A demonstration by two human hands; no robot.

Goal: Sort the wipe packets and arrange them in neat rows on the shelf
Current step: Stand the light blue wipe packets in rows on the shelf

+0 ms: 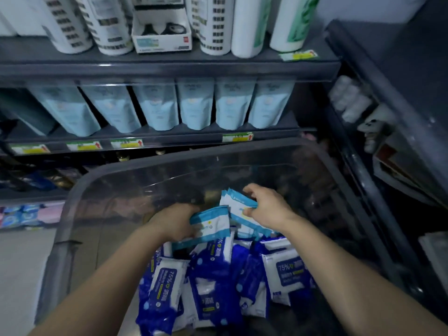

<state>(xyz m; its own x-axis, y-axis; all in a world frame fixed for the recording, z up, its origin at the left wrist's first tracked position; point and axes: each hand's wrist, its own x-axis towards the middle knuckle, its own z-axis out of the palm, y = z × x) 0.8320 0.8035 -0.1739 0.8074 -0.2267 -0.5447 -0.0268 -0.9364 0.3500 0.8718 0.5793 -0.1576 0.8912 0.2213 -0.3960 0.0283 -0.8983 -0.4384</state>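
Gripping pale-blue packets (213, 223), left hand (175, 223) and right hand (268, 207) hover over "75%" packets (288, 271).

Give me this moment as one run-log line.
stage: sorting | left hand: grips light-blue packet | right hand: grips light-blue stack | dark-blue packets: loose in clear bin

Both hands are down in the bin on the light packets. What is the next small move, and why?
Probably slide the packet in the left hand onto the stack in the right hand. Both hands grip the same light blue-and-white kind, above the dark blue packets lying loose in the clear bin, so joining them makes one sorted bundle to lift out.
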